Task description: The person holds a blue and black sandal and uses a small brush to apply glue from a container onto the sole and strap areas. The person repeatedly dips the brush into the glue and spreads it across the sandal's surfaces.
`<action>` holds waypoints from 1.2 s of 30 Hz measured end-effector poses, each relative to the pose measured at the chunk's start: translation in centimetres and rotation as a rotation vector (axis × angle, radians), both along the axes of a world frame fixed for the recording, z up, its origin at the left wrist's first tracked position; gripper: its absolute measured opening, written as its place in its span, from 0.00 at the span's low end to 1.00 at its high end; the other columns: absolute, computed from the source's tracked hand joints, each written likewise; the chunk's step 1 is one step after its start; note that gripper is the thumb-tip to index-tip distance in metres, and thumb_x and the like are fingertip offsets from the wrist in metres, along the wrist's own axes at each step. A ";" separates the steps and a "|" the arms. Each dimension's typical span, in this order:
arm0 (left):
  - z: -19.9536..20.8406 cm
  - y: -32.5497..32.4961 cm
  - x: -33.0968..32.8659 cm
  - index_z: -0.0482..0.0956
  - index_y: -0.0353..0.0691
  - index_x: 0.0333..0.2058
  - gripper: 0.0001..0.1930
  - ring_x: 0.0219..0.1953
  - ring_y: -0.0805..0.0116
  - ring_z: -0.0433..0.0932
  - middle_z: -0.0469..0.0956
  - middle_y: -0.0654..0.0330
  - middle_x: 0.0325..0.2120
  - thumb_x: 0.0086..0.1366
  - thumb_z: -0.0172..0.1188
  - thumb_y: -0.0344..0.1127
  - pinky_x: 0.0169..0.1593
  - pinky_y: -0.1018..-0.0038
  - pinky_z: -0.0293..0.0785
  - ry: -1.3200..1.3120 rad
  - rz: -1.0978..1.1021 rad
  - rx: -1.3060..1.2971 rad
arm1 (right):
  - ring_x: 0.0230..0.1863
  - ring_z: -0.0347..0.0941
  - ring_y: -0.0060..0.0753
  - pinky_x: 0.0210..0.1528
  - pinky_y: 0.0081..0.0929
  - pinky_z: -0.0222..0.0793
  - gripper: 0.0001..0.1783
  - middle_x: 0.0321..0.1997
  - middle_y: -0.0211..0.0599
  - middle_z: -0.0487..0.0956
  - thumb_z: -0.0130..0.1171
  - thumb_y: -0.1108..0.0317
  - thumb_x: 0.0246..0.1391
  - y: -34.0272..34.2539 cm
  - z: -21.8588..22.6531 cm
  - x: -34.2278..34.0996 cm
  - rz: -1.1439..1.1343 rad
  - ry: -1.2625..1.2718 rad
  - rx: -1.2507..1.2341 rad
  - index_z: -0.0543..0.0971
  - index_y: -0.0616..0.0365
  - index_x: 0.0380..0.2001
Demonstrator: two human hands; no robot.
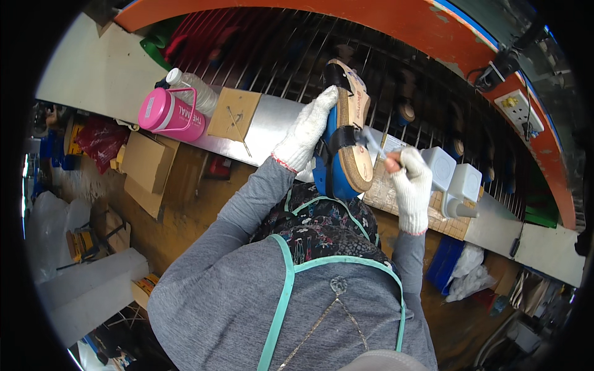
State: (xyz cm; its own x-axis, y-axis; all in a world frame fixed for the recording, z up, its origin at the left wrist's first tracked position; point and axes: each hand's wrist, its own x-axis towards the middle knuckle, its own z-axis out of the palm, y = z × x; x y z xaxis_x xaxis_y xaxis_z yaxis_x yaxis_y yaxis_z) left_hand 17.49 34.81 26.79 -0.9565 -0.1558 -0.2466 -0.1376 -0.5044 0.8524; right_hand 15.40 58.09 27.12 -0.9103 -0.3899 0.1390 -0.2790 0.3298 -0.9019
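Note:
In my left hand [311,127], in a white knit glove, is a sandal [357,167] with a cork-coloured sole edge, a tan footbed and black straps, fitted on a blue shoe last [331,176]. The fingers wrap its left side, and it points away from me above my lap. My right hand [413,179], gloved with bare fingertips, pinches a pale, slender brush-like tool [375,146]. That tool is blurred; its tip is close to the black strap, and I cannot tell whether it touches.
A metal-edged bench [272,117] crosses ahead, beside a barred conveyor [266,59] carrying more shoes. On the left stand a pink jug [179,119], a clear bottle [198,89] and a cardboard piece [234,113]. White square containers [438,168] and a grey-white funnel-shaped piece [458,209] are at right.

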 end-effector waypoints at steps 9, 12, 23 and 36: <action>-2.4 -2.6 0.6 0.67 0.32 0.63 0.33 0.51 0.71 0.77 0.77 0.55 0.52 0.73 0.53 0.55 0.58 0.73 0.73 -0.031 0.120 -0.225 | 0.36 0.73 0.32 0.40 0.29 0.65 0.11 0.32 0.35 0.79 0.68 0.64 0.51 1.4 1.7 2.2 0.030 0.108 0.191 0.85 0.62 0.33; -1.8 -2.5 0.8 0.65 0.32 0.65 0.36 0.51 0.71 0.77 0.76 0.54 0.53 0.71 0.56 0.56 0.57 0.73 0.73 0.005 0.111 -0.206 | 0.35 0.73 0.33 0.42 0.30 0.63 0.10 0.33 0.34 0.79 0.69 0.63 0.51 0.6 1.9 1.8 0.032 0.178 0.257 0.85 0.59 0.33; -0.9 -2.3 0.8 0.63 0.30 0.66 0.40 0.54 0.65 0.76 0.76 0.48 0.53 0.67 0.60 0.57 0.59 0.72 0.72 -0.067 0.170 -0.238 | 0.36 0.73 0.34 0.44 0.30 0.60 0.08 0.34 0.32 0.80 0.70 0.65 0.48 -1.7 1.9 0.3 -0.003 0.477 0.374 0.85 0.55 0.31; -2.3 -3.1 -0.8 0.67 0.39 0.65 0.44 0.55 0.63 0.75 0.75 0.52 0.55 0.65 0.48 0.72 0.61 0.66 0.69 -0.262 -0.127 -0.026 | 0.38 0.74 0.37 0.43 0.31 0.66 0.12 0.32 0.36 0.79 0.71 0.63 0.47 -0.6 -0.2 -1.7 0.198 0.167 0.140 0.86 0.60 0.31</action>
State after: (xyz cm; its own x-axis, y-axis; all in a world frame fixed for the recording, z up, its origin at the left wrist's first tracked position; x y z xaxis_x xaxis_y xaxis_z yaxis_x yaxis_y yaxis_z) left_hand 16.70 31.73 24.45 -0.8732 -0.0483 -0.4851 -0.4154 -0.4471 0.7922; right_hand 13.69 57.50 26.96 -0.7832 -0.5840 0.2132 -0.4916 0.3719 -0.7874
